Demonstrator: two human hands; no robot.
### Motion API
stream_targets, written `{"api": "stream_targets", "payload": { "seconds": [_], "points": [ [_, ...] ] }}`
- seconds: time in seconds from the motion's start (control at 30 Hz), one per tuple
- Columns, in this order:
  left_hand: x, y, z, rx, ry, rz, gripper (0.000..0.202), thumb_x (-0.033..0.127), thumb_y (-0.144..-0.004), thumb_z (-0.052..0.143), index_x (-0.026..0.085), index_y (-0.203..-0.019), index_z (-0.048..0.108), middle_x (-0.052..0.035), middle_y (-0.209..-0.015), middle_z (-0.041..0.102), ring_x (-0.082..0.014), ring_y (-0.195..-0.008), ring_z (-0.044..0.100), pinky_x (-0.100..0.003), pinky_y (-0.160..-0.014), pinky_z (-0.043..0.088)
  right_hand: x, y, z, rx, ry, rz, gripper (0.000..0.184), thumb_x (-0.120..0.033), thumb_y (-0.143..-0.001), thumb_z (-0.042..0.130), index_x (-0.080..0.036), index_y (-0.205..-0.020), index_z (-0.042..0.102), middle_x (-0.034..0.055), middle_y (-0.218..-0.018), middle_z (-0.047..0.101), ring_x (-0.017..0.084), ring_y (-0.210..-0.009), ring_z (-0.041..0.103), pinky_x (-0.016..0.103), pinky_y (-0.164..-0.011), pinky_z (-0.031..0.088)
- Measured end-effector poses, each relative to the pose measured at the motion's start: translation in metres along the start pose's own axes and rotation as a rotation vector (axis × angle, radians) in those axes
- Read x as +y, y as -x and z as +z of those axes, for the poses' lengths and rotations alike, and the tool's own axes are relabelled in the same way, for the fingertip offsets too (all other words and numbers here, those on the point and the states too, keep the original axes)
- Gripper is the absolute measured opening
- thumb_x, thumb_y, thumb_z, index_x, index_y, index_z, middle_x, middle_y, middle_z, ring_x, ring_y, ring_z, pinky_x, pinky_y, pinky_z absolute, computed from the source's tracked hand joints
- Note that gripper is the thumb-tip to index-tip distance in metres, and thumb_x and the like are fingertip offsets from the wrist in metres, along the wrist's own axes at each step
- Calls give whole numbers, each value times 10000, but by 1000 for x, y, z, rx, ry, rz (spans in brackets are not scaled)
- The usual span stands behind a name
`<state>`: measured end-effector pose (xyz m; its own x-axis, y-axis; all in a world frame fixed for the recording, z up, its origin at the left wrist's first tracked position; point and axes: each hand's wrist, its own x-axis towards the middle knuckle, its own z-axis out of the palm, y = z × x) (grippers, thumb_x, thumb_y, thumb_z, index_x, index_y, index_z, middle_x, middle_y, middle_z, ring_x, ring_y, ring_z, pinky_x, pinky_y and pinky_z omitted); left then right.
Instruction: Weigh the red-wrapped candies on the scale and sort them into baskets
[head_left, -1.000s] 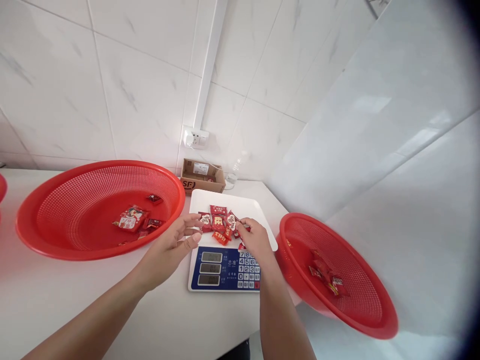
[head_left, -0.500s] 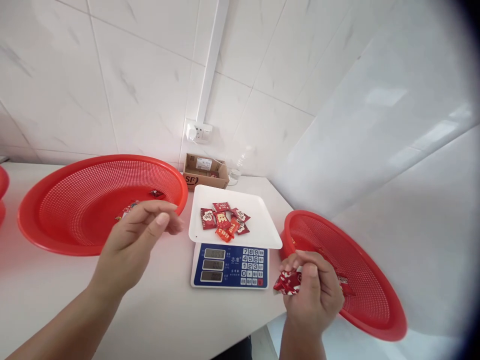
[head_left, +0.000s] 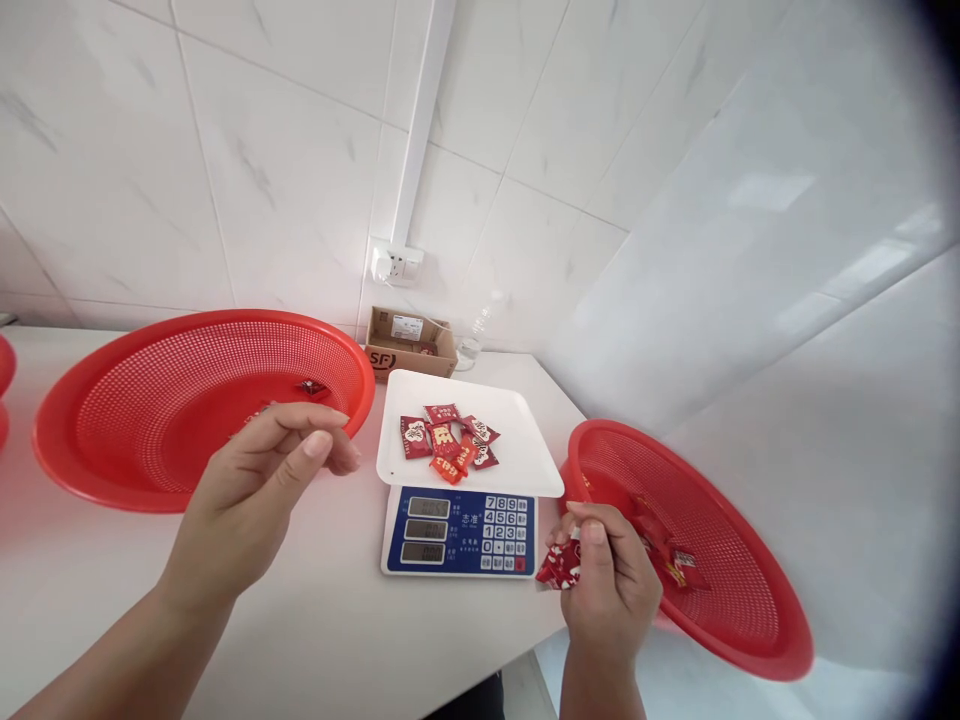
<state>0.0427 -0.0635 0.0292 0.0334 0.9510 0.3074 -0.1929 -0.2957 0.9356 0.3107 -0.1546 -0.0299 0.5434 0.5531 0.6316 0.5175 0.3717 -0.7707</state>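
Observation:
Several red wrapped candies lie in a loose pile on the white tray of a digital scale. Between the thumb and fingers of my right hand are red-and-white candy wrappers; how many is hidden. This hand is beside the scale's right front corner, before the right red basket. My left hand hovers at the near right side of the left red basket, thumb and fingers apart, with nothing in it.
Behind the scale stands a small cardboard box, with a clear plastic bottle beside it. A wall socket is above. More candies lie in the right basket. Another red basket shows at the far left.
My right hand has moved slightly left with the candies, toward the scale, uncovering more of the right basket's contents. My left hand has shifted slightly left.

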Motion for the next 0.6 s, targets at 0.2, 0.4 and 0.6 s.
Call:
{"api": "stream_targets", "payload": {
  "seconds": [0.2,0.4,0.6],
  "points": [
    [2,2,-1,26,-74,22,218,529,-786,683,325,-860,705,6,-715,677,-199,-740,604,-301,-732,502,-7,29,26,-494,-150,212,244,-362,-915,523,-206,-793,665,-9,-652,571,116,-564,554,238,-526,459],
    [-8,0,1,-161,-350,-5,219,481,-801,672,318,-939,720,-33,-905,731,-243,-874,655,-280,-742,517,11,73,52,-1367,-16,792,147,-324,-748,685,-202,-817,728,-44,-598,567,72,-496,480,172,-468,347],
    [-34,-19,-18,-172,-820,133,318,423,-859,597,322,-1145,691,-48,-1210,689,-326,-1194,567,-353,-958,440,41,65,43,-1510,-483,926,455,-574,-698,741,-144,-847,739,-49,-574,503,41,-481,365,190,-474,236]
  ]
}}
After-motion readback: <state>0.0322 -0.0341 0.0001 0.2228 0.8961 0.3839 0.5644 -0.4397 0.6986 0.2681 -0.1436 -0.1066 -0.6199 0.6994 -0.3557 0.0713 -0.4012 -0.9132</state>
